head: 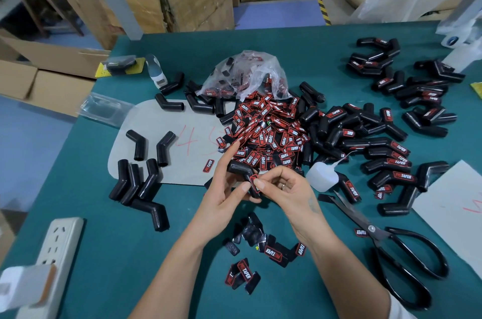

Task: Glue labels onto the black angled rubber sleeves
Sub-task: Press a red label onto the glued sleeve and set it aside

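- A black angled sleeve [241, 171] was gripped by the left hand [224, 188] above the green table [109, 253], just before the label pile [263, 131].
- A label [254, 183] was pressed onto the sleeve's lower leg, pinched by the right hand [284, 188].
- A glue bottle [322, 175] lay just right.

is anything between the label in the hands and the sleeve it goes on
Nothing visible. The right hand presses the label straight onto the sleeve that the left hand holds; only fingertips surround it.
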A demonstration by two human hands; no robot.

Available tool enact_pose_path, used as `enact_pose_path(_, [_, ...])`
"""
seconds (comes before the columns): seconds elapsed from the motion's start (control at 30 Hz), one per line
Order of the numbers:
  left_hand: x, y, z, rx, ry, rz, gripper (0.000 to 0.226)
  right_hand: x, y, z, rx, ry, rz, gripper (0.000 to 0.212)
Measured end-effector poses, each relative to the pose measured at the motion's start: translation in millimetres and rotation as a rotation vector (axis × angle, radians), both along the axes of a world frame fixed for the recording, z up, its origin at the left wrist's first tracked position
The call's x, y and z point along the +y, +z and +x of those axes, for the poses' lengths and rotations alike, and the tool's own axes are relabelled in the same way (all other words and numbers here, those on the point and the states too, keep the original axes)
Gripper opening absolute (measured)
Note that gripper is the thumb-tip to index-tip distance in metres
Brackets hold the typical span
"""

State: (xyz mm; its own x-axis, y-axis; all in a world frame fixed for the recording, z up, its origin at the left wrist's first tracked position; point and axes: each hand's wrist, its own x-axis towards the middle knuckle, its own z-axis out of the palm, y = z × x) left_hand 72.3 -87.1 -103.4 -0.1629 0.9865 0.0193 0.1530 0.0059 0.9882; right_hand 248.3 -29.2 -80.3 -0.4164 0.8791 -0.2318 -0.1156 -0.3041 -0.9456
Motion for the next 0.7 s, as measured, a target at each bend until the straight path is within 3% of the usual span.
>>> enact_pose_path(0.27, [0.8,-3.2,-0.6,-0.001,0.003,-0.006,0.073,0.0,-0.2,-0.4,-0.019,-0.003,0.009,0.019])
enact_pose_path(0.7, [0.6,-5.7,-0.4,-0.016,0.023,-0.042,0.074,-0.7,0.0,-0.8,-0.048,-0.008,0.012,0.013])
